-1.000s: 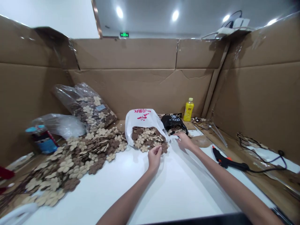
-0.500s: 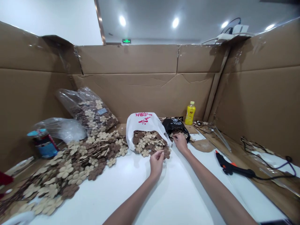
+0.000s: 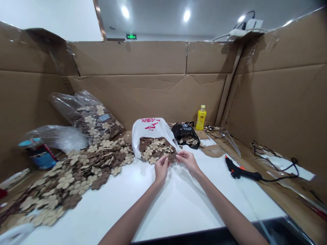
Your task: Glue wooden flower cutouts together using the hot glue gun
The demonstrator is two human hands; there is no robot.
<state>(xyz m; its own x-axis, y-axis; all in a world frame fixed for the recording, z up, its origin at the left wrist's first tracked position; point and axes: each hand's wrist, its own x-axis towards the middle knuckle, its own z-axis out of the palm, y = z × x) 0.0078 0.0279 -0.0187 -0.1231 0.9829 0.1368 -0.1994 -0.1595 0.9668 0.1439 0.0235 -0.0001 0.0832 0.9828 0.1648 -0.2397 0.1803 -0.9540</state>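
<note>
My left hand [image 3: 161,169] pinches a dark brown flower-shaped cutout [image 3: 171,158] between thumb and fingers, just in front of the white plastic bag [image 3: 153,126]. The closed fingertips of my right hand [image 3: 188,161] meet the right edge of that flower; whatever they hold is too small to make out. From the mouth of the white bag spill beige and brown flower cutouts [image 3: 155,149]. Behind my right hand lies a black bag [image 3: 186,130] with small brown and beige pieces in its opening.
A large heap of flower cutouts [image 3: 84,177] spreads at left, below a clear bag of flowers [image 3: 94,117] and a blue-lidded jar [image 3: 41,154]. At right lies a black glue gun [image 3: 240,170] with its cord. A yellow bottle [image 3: 201,118] stands by the cardboard wall [image 3: 143,95].
My right hand has come out of the black bag, moving toward me and left to the flower in my left hand. The camera view has shifted slightly.
</note>
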